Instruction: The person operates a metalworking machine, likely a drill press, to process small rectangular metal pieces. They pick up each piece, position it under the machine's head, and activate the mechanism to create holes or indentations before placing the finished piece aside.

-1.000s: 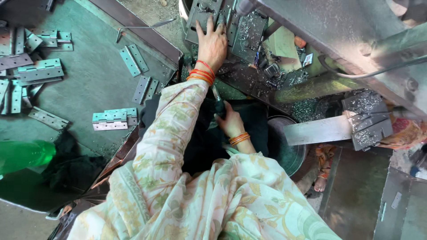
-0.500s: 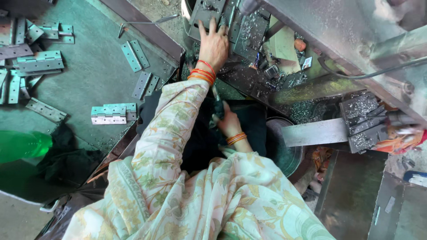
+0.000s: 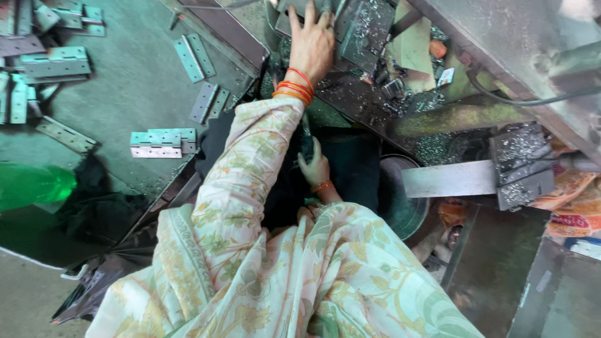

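Far to the left of your hands a green bottle (image 3: pixel 28 186) lies on its side at the edge of the green tabletop (image 3: pixel 125 81), next to a heap of black cloth (image 3: pixel 94 206). Above it, metal hinges (image 3: pixel 53 62) are scattered in a loose pile, and a folded hinge (image 3: pixel 161 143) lies flat closer to your left sleeve. Two more hinges (image 3: pixel 201 81) lie just left of your left forearm.

Your left hand (image 3: pixel 311 40) is stretched up and away from you, fingers spread and pressed flat on a metal plate (image 3: pixel 350 28) on the machine bed (image 3: pixel 375 106), which is littered with metal shavings. It grips nothing that shows; orange bangles (image 3: pixel 294 87) ring the wrist.

Lower and nearer to your body, your right hand (image 3: pixel 313 168) is curled shut around a dark handle (image 3: pixel 307 141) that stands nearly upright in the shadowed gap below the bed.

To the right of that hand sits a round dark drum (image 3: pixel 400 200), and beyond it a flat steel bar (image 3: pixel 447 178) joins a block (image 3: pixel 523 166) dusted with shavings.
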